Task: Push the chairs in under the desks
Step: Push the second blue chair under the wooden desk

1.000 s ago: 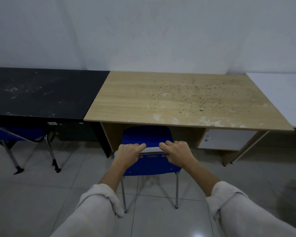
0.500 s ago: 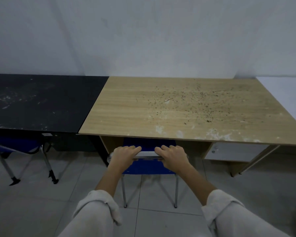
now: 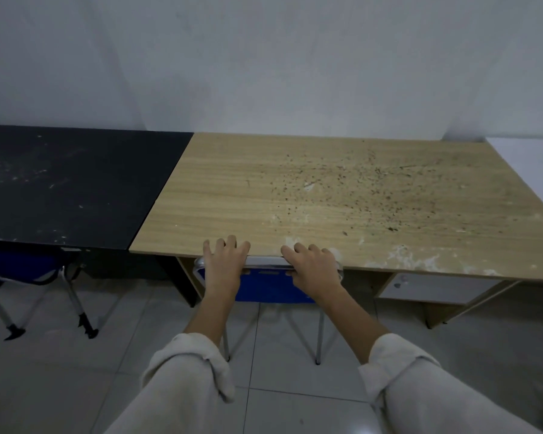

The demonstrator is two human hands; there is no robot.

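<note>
Two bare forearms, cream sleeves rolled into thick cuffs

The middle bench is pale wood grain, peppered with dark specks and smeared white along its front edge. The left bench is black with faint white scuffs. Both chairs, one under the wood and one at left, are blue on silver frames. Sleeves are off-white; floor tiles grey-white.
</note>
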